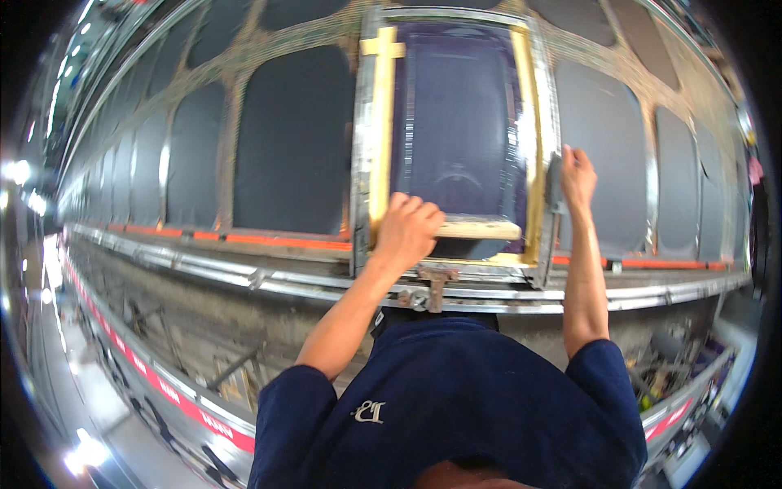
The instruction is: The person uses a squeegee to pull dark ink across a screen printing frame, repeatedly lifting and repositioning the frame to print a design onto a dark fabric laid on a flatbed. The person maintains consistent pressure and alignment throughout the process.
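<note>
Mid-frame, your left grip (405, 228) is closed around the left end of a wooden bar (481, 229), low on the upper-center metal-edged screen (460, 114). Right of center, your right grip (578, 174) curls beside a gray handle (556, 186); whether it holds that, I cannot tell.

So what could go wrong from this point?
The left hand holds the wooden bar near its left end, so the bar might tilt and press unevenly. The glossy dark purple surface inside the metal frame looks wet, and might smear the fingers. With the right hand at the frame's right side, a bump could shift it.
</note>
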Available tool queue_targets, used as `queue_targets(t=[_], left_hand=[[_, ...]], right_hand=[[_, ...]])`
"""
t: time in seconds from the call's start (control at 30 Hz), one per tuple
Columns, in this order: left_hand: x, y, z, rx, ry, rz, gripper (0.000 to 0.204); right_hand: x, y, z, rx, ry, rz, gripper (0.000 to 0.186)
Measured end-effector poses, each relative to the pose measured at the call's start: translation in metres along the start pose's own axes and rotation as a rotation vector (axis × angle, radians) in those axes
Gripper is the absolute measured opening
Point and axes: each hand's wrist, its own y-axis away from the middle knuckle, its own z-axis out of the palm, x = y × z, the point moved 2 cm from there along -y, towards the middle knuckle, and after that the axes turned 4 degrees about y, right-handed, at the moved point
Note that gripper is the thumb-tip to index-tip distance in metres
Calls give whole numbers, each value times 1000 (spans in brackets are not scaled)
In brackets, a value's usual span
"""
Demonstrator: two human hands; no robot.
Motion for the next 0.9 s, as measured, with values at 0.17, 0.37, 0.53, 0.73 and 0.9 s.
queue_targets(t=[0.17,0.37,0.53,0.73,0.9], left_hand=[[-6,15,-20,79,103,-41,38],[-58,61,-68,129,65,-79,40],[-166,139,-136,149,-87,-80,43],[-219,234,-160,132,-113,-81,41],[-232,259,-151,154,-132,23,40]], right_hand=[[-44,-2,-52,-75,-238,-34,34],[-135,53,-25,-80,-478,-17,27],[-237,132,78,-233,-503,84,30],[-305,178,136,-74,-392,-39,33],[-332,190,140,-126,-300,49,33]])
